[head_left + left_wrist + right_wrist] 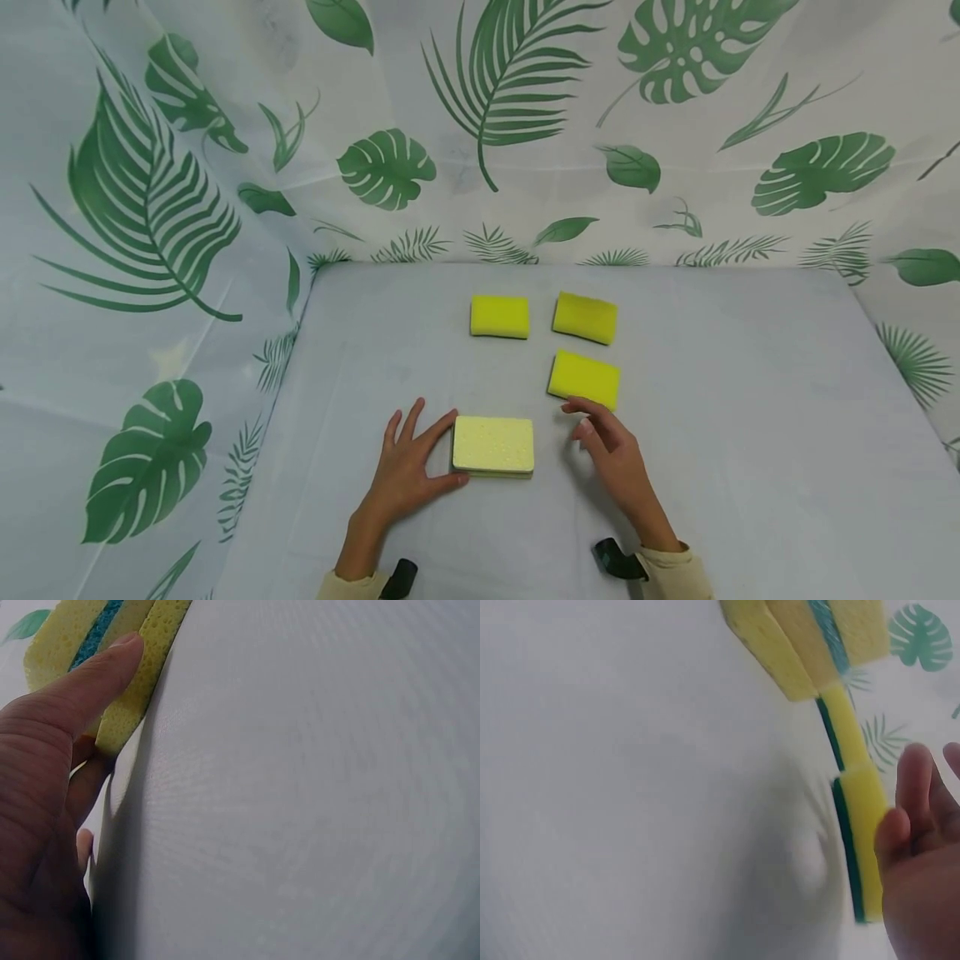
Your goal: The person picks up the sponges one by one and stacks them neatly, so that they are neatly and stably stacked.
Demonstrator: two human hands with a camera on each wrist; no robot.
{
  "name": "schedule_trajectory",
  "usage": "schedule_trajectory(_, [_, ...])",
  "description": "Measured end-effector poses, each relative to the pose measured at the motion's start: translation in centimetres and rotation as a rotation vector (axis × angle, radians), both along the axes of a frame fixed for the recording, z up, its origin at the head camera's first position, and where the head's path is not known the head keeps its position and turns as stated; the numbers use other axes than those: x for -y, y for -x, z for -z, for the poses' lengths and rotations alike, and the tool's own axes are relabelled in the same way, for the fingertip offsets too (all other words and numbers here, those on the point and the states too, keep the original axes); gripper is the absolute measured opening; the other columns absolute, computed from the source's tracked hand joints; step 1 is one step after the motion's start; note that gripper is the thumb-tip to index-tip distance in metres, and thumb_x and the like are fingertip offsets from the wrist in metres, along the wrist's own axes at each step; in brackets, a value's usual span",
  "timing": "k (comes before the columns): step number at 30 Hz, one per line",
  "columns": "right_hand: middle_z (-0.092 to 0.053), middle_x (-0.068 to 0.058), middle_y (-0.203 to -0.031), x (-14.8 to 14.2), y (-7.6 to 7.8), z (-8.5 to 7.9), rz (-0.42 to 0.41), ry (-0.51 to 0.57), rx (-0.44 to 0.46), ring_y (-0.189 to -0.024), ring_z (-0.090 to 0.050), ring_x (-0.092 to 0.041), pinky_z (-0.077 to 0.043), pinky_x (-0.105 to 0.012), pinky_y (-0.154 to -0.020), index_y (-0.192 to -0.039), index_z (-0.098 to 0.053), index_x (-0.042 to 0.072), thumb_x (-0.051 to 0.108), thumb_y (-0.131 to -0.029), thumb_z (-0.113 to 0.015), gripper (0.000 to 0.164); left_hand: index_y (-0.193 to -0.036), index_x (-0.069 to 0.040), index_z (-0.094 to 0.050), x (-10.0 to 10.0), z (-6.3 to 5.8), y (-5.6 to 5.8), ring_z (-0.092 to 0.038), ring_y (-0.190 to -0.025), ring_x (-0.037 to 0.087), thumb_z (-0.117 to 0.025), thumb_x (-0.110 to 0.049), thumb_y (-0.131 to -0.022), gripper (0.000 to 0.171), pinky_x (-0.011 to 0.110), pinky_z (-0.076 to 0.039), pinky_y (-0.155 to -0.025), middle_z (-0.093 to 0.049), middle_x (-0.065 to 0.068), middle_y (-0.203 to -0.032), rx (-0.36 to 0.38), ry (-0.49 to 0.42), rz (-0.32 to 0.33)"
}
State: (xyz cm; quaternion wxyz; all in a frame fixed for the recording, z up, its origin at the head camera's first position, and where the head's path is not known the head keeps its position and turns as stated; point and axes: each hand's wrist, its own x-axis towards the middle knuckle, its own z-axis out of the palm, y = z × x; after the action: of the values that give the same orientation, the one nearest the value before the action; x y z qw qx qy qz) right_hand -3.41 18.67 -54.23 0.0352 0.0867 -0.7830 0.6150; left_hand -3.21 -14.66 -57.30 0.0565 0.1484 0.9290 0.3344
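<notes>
A stack of sponges (492, 443) stands on the table in front of the person, pale yellow on top. A blue layer runs between its yellow layers in the left wrist view. The left hand (408, 479) holds the stack at its left end, thumb (112, 667) along the near side and index finger at the far left corner. To the right of the stack, the right hand (618, 462) holds nothing, its fingers loosely bent. Its fingertips overlap the near edge of a bright yellow sponge (585, 377), whose dark green underside (847, 847) shows in the right wrist view.
Two more bright yellow sponges lie farther back, one on the left (499, 317) and one on the right (585, 317). A pale cloth covers the table (750, 400). Leaf-printed sheets (540, 183) hang behind it and along the left side.
</notes>
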Motion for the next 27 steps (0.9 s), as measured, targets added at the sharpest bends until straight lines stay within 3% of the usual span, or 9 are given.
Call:
schedule_trajectory(5, [-0.068, -0.017, -0.132, -0.8, 0.0, -0.3, 0.102, -0.049, -0.048, -0.118, -0.057, -0.024, -0.045, -0.017, -0.091, -0.141, -0.063, -0.002, -0.001, -0.11, -0.055, 0.032, -0.16, -0.024, -0.054, 0.0, 0.0, 0.0, -0.017, -0.161, 0.037, -0.08, -0.063, -0.084, 0.089, 0.062, -0.004, -0.127, -0.046, 0.013, -0.165, -0.014, -0.007, 0.001])
schedule_trajectory(8, [-0.065, -0.015, -0.139, -1.3, 0.0, -0.4, 0.15, -0.061, -0.042, -0.124, -0.052, -0.024, -0.043, -0.02, -0.092, -0.144, -0.061, 0.001, 0.0, -0.109, -0.058, 0.035, -0.159, -0.024, -0.054, 0.0, 0.0, -0.1, -0.017, -0.161, 0.038, -0.08, -0.064, -0.084, 0.089, 0.062, -0.003, -0.127, -0.045, 0.014, -0.165, -0.006, -0.008, -0.002])
schedule_trajectory(18, [-0.044, -0.015, -0.164, -3.5, 0.7, -0.6, 0.218, -0.129, -0.029, -0.149, -0.035, -0.012, -0.03, -0.023, -0.115, -0.16, -0.046, 0.004, -0.001, -0.102, -0.067, 0.062, -0.16, -0.025, -0.053, -0.1, 0.0, -0.2, -0.015, -0.162, 0.036, -0.079, -0.066, -0.084, 0.089, 0.061, -0.002, -0.128, -0.044, 0.014, -0.166, 0.011, 0.015, -0.006])
schedule_trajectory(21, [-0.037, -0.012, -0.17, -4.2, 1.0, -0.6, 0.217, -0.129, 0.032, -0.154, -0.03, -0.028, -0.027, -0.042, -0.124, -0.165, -0.04, 0.008, 0.005, -0.103, -0.069, 0.069, -0.16, -0.025, -0.054, -0.1, 0.0, -0.1, -0.016, -0.162, 0.037, -0.079, -0.065, -0.084, 0.089, 0.061, -0.002, -0.127, -0.044, 0.014, -0.166, 0.006, 0.012, -0.003])
schedule_trajectory(24, [-0.029, -0.01, -0.173, -4.7, 1.3, -0.3, 0.218, -0.141, 0.116, -0.156, -0.024, -0.043, -0.023, -0.066, -0.123, -0.169, -0.033, 0.015, 0.016, -0.102, -0.072, 0.077, -0.16, -0.025, -0.053, -0.1, 0.0, 0.0, -0.015, -0.162, 0.037, -0.079, -0.066, -0.084, 0.09, 0.061, -0.002, -0.127, -0.043, 0.014, -0.166, 0.009, 0.013, -0.004])
schedule_trajectory(27, [-0.025, -0.009, -0.175, -5.2, 1.5, 0.1, 0.209, -0.166, 0.167, -0.156, -0.021, -0.05, -0.02, -0.077, -0.119, -0.171, -0.03, 0.02, 0.025, -0.101, -0.075, 0.083, -0.16, -0.025, -0.054, -0.1, 0.1, 0.0, -0.015, -0.162, 0.037, -0.078, -0.067, -0.084, 0.09, 0.061, -0.002, -0.127, -0.044, 0.014, -0.166, 0.011, 0.016, -0.008])
